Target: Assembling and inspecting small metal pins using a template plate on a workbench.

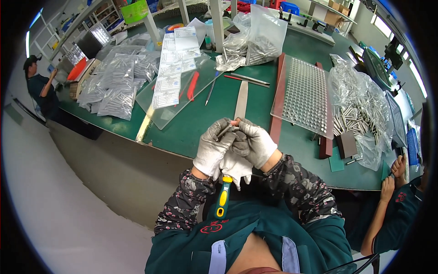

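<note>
I see both gloved hands brought together above the near edge of the green surface (182, 137). The left hand (212, 144) is curled, pinching a small metal pin (224, 131) between its fingers. The right hand (258, 142) is curled in against the pin's end; the fingers overlap too much for me to tell whether it grips the pin as well. A white cloth (235, 166) hangs just below them. Under the hands runs a file (241, 101), its green and yellow handle toward the wearer and its flat blade reaching out beyond the fingers.

To the right I have a clear board full of round holes (305, 96) resting over reddish-brown bars (275, 125), then a dark block (346, 145) near an opened plastic bag of loose pins (360, 109). To the left lie a clear sheet (165, 118), paper slips (168, 73), a red strip (192, 86) and a pen (211, 90), with packed bags (116, 98) farther off. A co-worker's hands (399, 166) show at the far right.
</note>
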Tool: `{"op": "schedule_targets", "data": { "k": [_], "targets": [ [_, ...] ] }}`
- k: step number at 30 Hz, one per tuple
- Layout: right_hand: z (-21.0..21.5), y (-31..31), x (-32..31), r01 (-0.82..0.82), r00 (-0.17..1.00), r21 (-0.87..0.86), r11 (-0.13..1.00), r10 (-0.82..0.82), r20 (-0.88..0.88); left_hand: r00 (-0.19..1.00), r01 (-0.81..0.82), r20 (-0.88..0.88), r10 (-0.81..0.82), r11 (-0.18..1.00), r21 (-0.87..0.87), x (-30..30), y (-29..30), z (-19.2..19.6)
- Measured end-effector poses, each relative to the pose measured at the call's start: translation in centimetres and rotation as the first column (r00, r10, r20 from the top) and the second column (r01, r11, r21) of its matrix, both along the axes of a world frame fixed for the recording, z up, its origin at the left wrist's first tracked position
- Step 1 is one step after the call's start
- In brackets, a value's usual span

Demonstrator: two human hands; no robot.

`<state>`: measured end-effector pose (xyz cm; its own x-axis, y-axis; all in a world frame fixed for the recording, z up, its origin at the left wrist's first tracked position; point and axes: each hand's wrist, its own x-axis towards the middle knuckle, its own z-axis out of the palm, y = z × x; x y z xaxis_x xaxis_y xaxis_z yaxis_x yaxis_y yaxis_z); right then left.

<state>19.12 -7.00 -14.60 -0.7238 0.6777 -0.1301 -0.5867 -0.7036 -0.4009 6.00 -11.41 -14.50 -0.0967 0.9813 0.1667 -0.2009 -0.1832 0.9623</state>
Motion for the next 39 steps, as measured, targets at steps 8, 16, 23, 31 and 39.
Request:
{"op": "schedule_targets", "data": {
  "k": [8,16,23,31,39],
  "targets": [
    [-1.9,0.9,-0.6,-0.131,0.985,-0.026,0.991,0.127,-0.121,0.979,-0.073,-0.187,0.078,0.997,0.038,0.0,0.6,0.5],
    [-2.3,1.2,-1.0,-0.155,0.987,-0.041,0.987,0.153,-0.04,0.965,-0.105,-0.237,0.109,0.994,0.031,-0.3,0.9,0.4],
    [-2.0,1.2,-1.0,-0.166,0.986,-0.106,0.98,0.168,0.006,0.946,-0.124,-0.296,0.133,0.991,0.048,-0.2,1.0,0.2],
    [-2.3,1.2,-1.2,-0.18,0.984,-0.088,0.98,0.178,-0.024,0.948,-0.107,-0.298,0.112,0.994,0.033,-0.3,0.9,0.4],
    [-1.3,0.5,-0.2,-0.105,0.987,0.082,0.991,0.094,0.128,0.941,-0.102,-0.314,0.125,0.991,0.087,0.2,0.6,1.3]
  ]
}}
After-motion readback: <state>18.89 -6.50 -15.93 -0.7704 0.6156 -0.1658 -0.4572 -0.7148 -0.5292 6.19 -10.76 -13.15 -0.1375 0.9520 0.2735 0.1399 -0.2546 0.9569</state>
